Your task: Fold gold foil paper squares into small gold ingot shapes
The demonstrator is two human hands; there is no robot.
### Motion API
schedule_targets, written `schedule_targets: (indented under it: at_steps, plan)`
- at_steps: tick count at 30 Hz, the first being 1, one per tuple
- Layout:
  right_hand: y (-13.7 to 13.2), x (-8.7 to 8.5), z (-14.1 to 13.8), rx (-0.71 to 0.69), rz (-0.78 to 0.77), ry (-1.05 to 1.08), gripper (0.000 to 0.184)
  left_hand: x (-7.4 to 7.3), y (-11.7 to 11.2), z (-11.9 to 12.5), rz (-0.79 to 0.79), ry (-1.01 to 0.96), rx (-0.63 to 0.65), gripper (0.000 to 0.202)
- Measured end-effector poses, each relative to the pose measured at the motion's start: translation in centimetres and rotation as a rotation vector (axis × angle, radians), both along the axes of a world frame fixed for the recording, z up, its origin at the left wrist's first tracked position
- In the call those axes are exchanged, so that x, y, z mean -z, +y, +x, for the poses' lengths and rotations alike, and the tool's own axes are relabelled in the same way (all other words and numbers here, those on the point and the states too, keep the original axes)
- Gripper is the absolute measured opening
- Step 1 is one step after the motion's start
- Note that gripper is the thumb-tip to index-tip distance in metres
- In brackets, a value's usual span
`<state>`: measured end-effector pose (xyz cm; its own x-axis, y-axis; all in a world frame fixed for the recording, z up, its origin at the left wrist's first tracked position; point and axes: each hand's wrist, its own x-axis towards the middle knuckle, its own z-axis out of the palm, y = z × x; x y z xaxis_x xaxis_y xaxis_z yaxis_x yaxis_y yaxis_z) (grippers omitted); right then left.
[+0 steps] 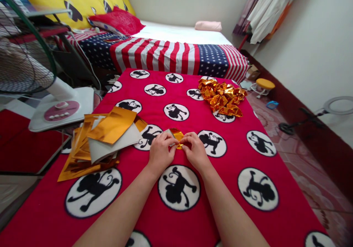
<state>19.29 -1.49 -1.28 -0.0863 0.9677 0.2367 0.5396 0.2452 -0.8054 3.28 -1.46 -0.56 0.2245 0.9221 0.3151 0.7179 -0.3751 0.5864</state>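
Observation:
A small sheet of gold foil paper (177, 133), partly folded, is held between both hands above the red cloth. My left hand (162, 148) pinches its left side, where a bit of the pale back shows. With thumb and fingertips together, my right hand (193, 149) grips the near right edge. The fingertips of the two hands almost meet, and they hide part of the fold. To the left lies a loose stack of flat gold paper sheets (116, 124), some with the grey-white side up. A heap of folded gold foil pieces (222, 96) sits at the far right.
A red cloth with monkey circles (149, 206) covers the table. At the left stands a white fan (63, 100) close to the paper stack. Behind is a bed with a striped and starred cover (162, 56). A yellow stool (265, 84) stands on the floor at right.

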Motion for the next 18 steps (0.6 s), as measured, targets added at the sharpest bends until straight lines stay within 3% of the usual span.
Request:
schedule_targets:
  at_steps: [13,18]
  plan:
    - [-0.37,0.22,-0.34,0.034,0.020,-0.015,0.014,0.06,0.28,-0.16,-0.039,-0.019,0.007,0.014]
    - [-0.25,0.32,-0.32,0.029,0.021,-0.018,0.016,0.36,0.61,-0.51,-0.062,-0.046,0.051,0.027]
